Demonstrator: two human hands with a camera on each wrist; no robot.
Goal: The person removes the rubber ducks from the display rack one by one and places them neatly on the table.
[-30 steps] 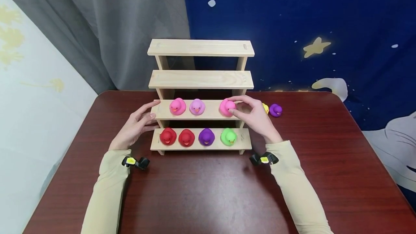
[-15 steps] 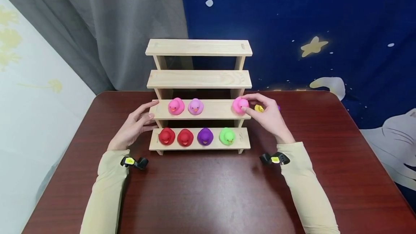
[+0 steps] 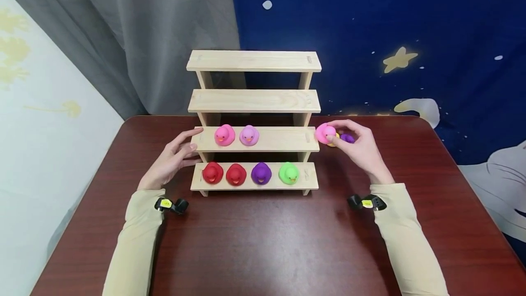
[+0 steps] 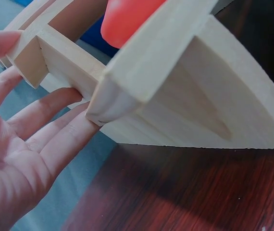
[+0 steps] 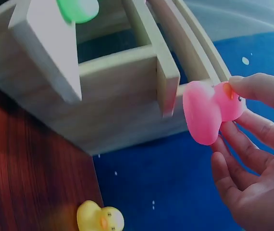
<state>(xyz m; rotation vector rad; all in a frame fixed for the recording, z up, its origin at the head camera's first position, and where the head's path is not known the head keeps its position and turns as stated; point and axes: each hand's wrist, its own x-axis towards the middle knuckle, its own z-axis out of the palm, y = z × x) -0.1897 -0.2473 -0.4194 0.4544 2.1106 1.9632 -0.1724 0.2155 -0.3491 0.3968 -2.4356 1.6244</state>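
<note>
At the right end of the wooden stand (image 3: 252, 99) — just beyond the second shelf up (image 3: 283, 140) — right hand (image 3: 361, 147) pinches a light pink duck (image 3: 323, 132) between thumb and fingers, near a yellow duck (image 5: 99, 219) and a part-hidden purple duck (image 3: 347, 138) on the worktop (image 3: 259, 241). At the left end, left hand (image 3: 169, 162) has fingers extended, touching the wooden stand; a deeper pink duck (image 3: 224, 135) and a lilac duck (image 3: 249, 135) sit on that shelf.
</note>
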